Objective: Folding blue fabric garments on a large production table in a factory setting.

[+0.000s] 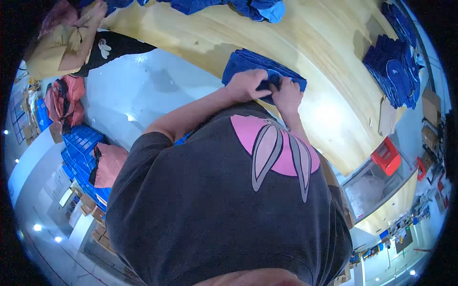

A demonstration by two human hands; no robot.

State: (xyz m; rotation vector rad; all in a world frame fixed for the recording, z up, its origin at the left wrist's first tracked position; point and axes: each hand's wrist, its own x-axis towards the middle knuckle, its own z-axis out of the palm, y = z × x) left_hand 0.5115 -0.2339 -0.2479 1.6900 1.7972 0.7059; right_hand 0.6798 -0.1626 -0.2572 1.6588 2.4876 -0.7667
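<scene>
A pile of folded dark blue denim (265,61) lies at the near edge of the pale wooden bench (329,57), right in front of the person in the dark T-shirt (214,200). Both hands are on its near side, close to each other: the left hand (248,84) has its fingers bent over the cloth, and the right hand (287,97) sits just beside it, fingers also bent; whether either is closed on a layer I cannot tell. Along the bench's far edge lie more blue garments (195,5), one piece (273,12) lighter. Another denim stack (392,71) rests at the right edge. Beyond the bench's left end is a co-worker in a yellow top (50,52); blue crates (81,145) stand on the left.
</scene>
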